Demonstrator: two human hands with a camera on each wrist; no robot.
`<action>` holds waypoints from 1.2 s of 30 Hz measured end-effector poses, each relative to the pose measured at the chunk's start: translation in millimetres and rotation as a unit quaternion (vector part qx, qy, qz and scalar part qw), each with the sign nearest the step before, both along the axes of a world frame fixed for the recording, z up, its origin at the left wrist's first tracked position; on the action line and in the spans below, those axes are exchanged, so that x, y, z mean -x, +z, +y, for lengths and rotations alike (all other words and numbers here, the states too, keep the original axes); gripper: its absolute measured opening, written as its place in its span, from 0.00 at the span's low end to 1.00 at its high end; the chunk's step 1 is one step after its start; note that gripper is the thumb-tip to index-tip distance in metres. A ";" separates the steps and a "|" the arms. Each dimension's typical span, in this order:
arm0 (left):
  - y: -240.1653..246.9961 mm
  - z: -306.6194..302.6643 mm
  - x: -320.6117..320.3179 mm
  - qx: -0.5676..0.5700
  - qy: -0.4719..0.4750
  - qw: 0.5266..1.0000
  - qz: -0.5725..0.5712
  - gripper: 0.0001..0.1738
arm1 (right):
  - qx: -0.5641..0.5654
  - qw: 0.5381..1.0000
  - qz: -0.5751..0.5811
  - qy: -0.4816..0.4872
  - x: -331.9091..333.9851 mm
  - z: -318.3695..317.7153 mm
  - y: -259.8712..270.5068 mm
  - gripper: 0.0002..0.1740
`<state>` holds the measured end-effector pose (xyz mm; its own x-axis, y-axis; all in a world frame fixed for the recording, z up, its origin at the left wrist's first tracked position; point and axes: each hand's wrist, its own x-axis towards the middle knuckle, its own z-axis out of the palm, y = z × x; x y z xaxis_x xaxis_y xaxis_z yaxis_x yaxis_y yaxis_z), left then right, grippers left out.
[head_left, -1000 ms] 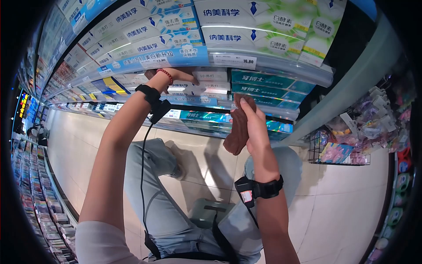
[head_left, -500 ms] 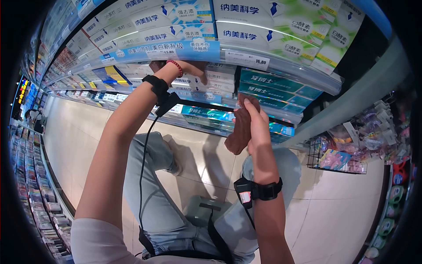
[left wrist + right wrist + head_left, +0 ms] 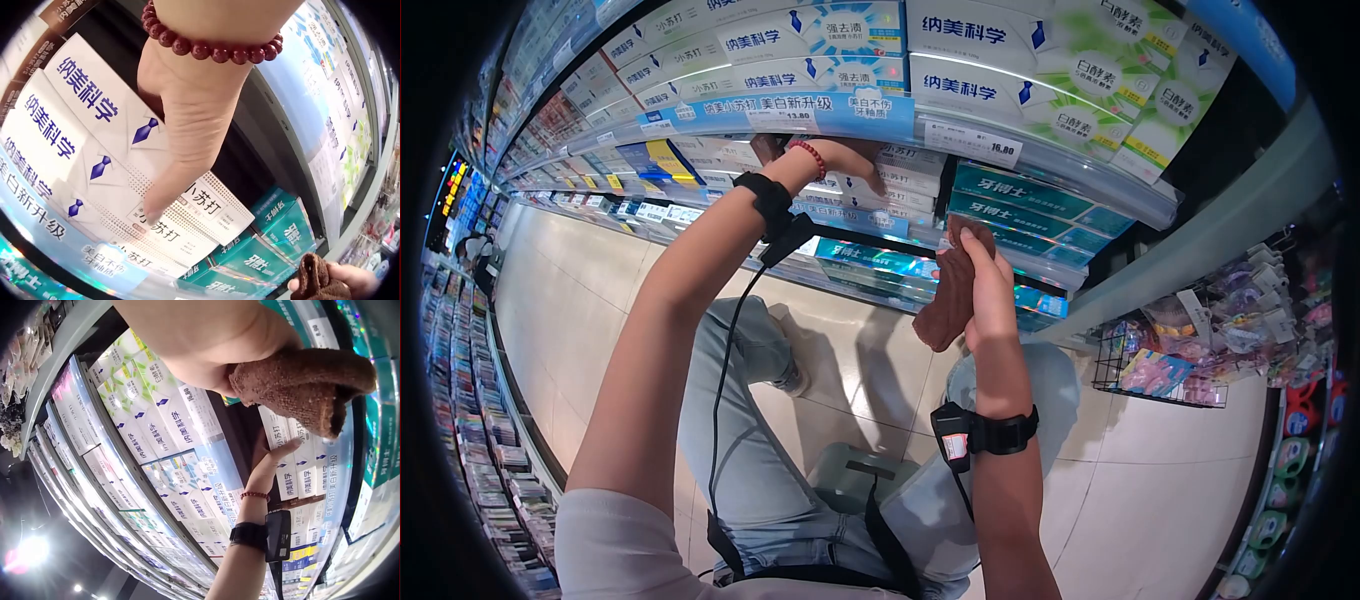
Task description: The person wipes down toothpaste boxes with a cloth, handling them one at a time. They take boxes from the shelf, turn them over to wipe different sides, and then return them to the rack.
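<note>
My left hand (image 3: 840, 160) reaches under a shelf edge onto a stack of white toothpaste boxes (image 3: 103, 156). In the left wrist view its straight thumb (image 3: 162, 197) lies across the box fronts. The other fingers are hidden behind the upper box, so I cannot tell how they lie. My right hand (image 3: 992, 290) holds a folded brown cloth (image 3: 948, 300) in front of the lower shelf, thumb on top, with the cloth hanging down toward the floor. Green toothpaste boxes (image 3: 1025, 205) are stacked just beyond it. The right wrist view shows the cloth's (image 3: 300, 384) rough, towel-like weave.
Above, a shelf edge with price tags (image 3: 975, 140) carries more white boxes (image 3: 1000, 65). To the right stand a grey post (image 3: 1190, 240) and a wire basket (image 3: 1160, 385) of small packs. A stool (image 3: 865, 480) is between the person's legs; another stocked shelf runs along the left.
The head view has shifted, so the shelves sit farther right in it. The left hand keeps its place on the boxes; the right hand still holds the cloth, a little farther left against the shelf.
</note>
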<state>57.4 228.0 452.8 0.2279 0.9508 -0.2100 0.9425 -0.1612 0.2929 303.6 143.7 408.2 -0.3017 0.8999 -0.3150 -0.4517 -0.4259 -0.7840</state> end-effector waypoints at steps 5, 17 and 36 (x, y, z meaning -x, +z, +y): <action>8.3 -3.9 -7.0 0.016 0.033 0.999 0.010 0.40 | -0.020 1.000 -0.010 -0.006 -1.0 1.3 -6.1 0.18; -14.5 -28.1 21.6 -0.102 0.067 0.990 0.065 0.39 | -0.008 0.999 -0.029 -0.013 0.4 -2.2 5.4 0.18; -91.4 -253.8 -68.3 -0.121 -0.108 0.986 -0.042 0.18 | 0.110 0.979 0.139 0.105 -1.8 19.3 -16.0 0.18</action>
<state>125.7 -25.8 361.4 0.4381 0.8978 0.0461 0.8522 -0.4310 0.2967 305.4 163.1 392.2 -0.5737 0.7285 -0.3742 -0.5187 -0.6768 -0.5224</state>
